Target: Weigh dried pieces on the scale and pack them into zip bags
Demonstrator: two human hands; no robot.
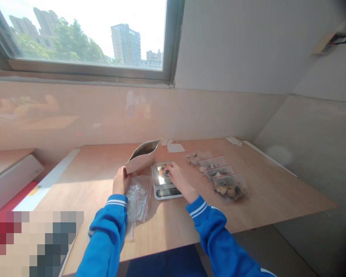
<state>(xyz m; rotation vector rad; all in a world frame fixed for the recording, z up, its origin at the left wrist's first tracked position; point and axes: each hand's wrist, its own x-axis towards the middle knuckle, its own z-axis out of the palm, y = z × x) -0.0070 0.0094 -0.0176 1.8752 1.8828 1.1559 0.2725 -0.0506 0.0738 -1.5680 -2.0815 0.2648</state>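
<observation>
On the wooden worktop (103,181): small digital scale (165,184) at centre; open paper pouch (142,157) just behind-left; loose empty clear zip bags (138,200) left of scale; row of filled clear zip bags (219,175) right; white paper slip (175,147) behind.

blue white-striped sleeves (112,219), pink pouch (141,158)

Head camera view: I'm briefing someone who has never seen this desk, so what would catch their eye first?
Two hands in blue sleeves meet mid-table: the right hand rests on the pan of a small digital scale, among small pieces, while the left hand holds the foot of an open pink pouch that leans over. Right of the scale runs a row of filled zip bags; empty bags lie beside the left wrist.
</observation>
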